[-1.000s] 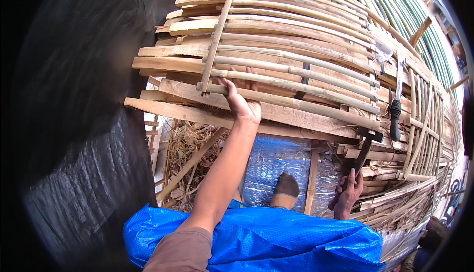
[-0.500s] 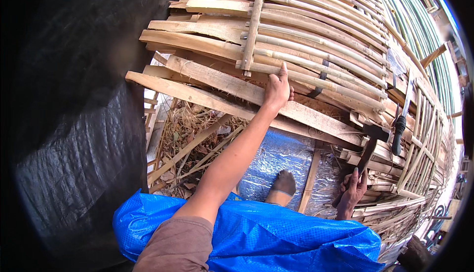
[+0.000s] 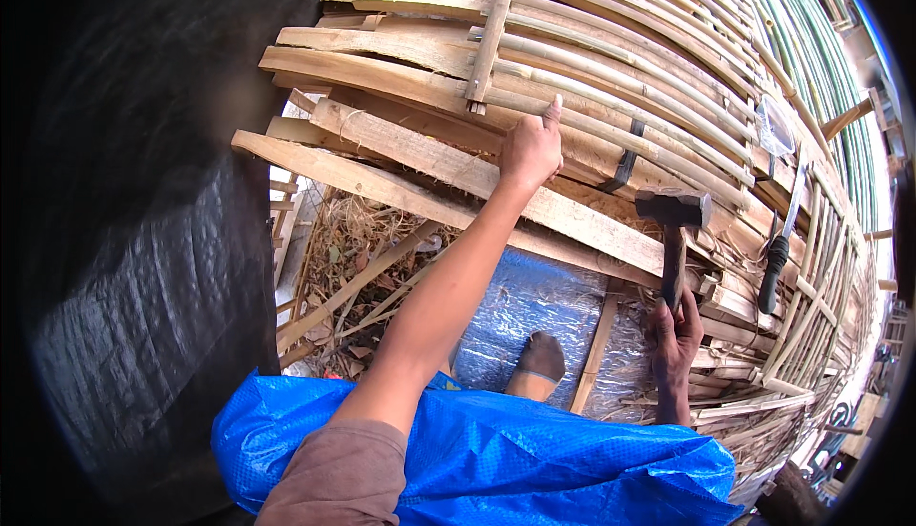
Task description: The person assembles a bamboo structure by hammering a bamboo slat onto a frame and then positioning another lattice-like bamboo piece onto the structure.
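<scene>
Pale slatted bamboo panel [image 3: 611, 103], one o'clock: left hand [image 3: 532, 152] grips its near edge; right hand [image 3: 677, 340], four o'clock, clasps a dark block-headed hammer [image 3: 674, 259].

I count two bare hands, one left hand [image 3: 532, 152] and one right hand [image 3: 678, 343], and a single hammer [image 3: 675, 211]. There's one knife [image 3: 776, 257], one clear plastic tub [image 3: 775, 127], one socked foot [image 3: 541, 356], one brown sleeve [image 3: 339, 473] and one blue sheet [image 3: 563, 469]. Slatted frames make two: a large frame [image 3: 630, 144] and a smaller frame [image 3: 806, 292]. The large one shows one crossbar [image 3: 495, 30]; its many slats run out of sight, and the stacked boards [image 3: 410, 147] overlap too much to tally.
</scene>
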Demonstrator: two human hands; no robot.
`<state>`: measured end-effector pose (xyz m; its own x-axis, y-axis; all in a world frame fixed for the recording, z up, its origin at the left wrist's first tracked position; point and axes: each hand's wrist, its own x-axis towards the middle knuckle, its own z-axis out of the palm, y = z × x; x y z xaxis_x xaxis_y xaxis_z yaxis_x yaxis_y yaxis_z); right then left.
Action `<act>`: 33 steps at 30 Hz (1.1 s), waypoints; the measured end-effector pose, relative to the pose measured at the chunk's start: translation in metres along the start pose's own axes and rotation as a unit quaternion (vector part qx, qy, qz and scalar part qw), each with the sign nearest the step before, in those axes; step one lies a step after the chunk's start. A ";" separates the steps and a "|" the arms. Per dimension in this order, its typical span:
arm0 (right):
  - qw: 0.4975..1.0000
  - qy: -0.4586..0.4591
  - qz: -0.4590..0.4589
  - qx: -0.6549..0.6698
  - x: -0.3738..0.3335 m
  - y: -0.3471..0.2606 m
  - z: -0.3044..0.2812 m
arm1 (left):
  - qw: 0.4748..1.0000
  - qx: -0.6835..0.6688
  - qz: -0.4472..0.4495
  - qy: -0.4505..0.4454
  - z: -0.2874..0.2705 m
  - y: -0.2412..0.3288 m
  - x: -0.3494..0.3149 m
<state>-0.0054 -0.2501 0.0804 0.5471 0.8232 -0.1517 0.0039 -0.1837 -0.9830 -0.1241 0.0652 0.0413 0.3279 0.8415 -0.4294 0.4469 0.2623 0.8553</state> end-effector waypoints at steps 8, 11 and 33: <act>0.975 -0.042 -0.062 -0.211 0.053 -0.055 0.004 | 0.980 0.042 0.127 -0.145 -0.040 -0.016 -0.025; 0.961 -0.058 -0.079 -0.260 0.075 -0.077 0.031 | 0.982 -0.030 0.065 -0.173 -0.110 -0.021 -0.030; 0.942 -0.021 -0.137 -0.305 0.157 -0.032 0.079 | 0.934 0.144 0.293 0.143 -0.128 0.032 0.113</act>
<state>0.0146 -0.0726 0.0793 0.4231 0.9023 0.0822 0.6269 -0.2260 -0.7456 -0.1795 0.2290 0.0579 0.3690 0.9033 0.2186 0.4797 -0.3866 0.7877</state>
